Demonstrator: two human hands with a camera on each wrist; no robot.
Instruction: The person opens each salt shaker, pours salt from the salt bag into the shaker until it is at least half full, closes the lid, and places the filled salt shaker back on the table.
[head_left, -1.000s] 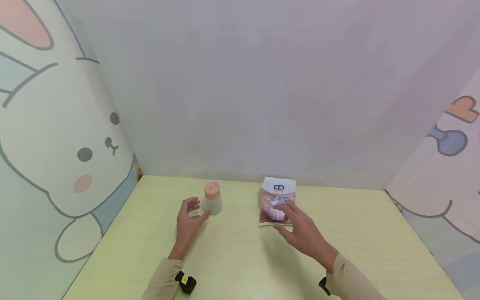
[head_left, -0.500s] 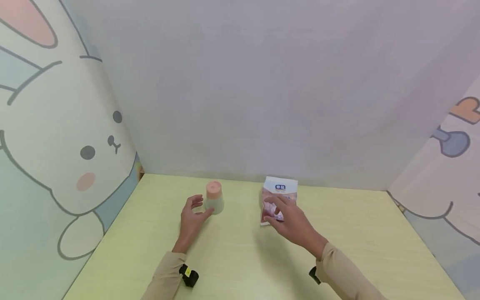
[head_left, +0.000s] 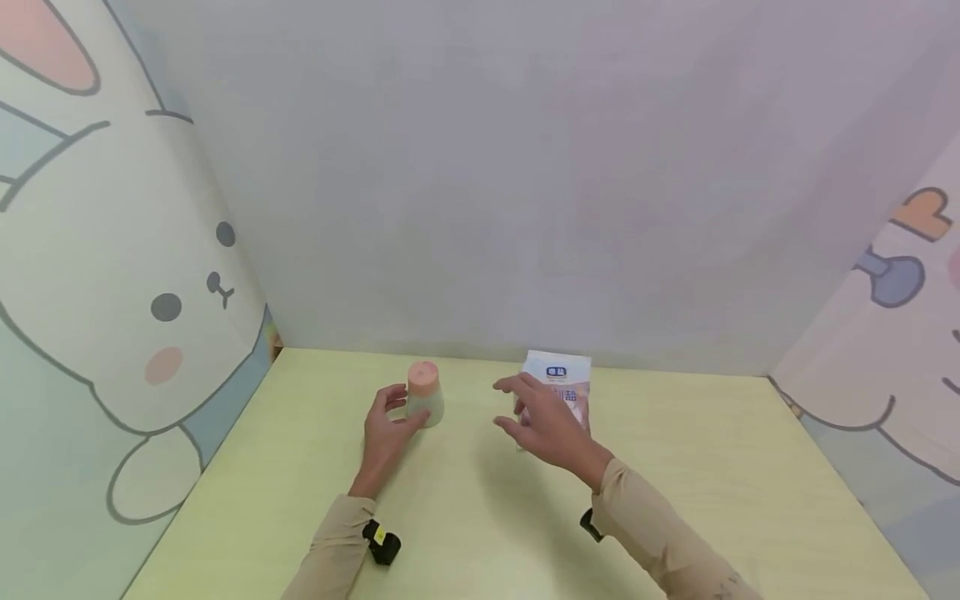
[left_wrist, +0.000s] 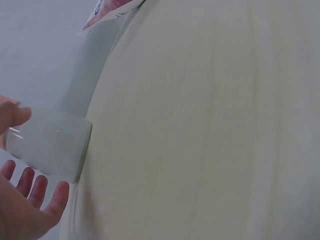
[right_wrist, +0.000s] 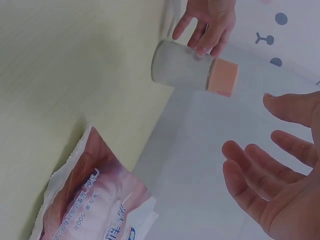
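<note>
A seasoning jar (head_left: 428,402) with a pale, see-through body and an orange-pink cap (head_left: 423,377) stands upright at the left of the table's far half. My left hand (head_left: 385,435) curves loosely about it, the thumb overlapping its front. In the left wrist view, the fingers (left_wrist: 59,201) stay a little apart from the jar's side. My right hand (head_left: 551,427) hovers with thumb and fingers spread, holding nothing; it hides part of a salt bag (head_left: 555,367) in the head view. That bag, white and reddish-brown with blue print, lies on the table below and behind it.
The pale yellow table (head_left: 675,467) ends at a grey-white backdrop (head_left: 480,208). Side panels carry cartoon drawings, a rabbit (head_left: 135,250) at the left. A black wrist camera (head_left: 384,543) sits at the left sleeve, another (head_left: 591,525) at the right.
My right hand has moved left from over the salt bag towards the jar. My left thumb has come further over the jar's front. The jar and bag stay in place.
</note>
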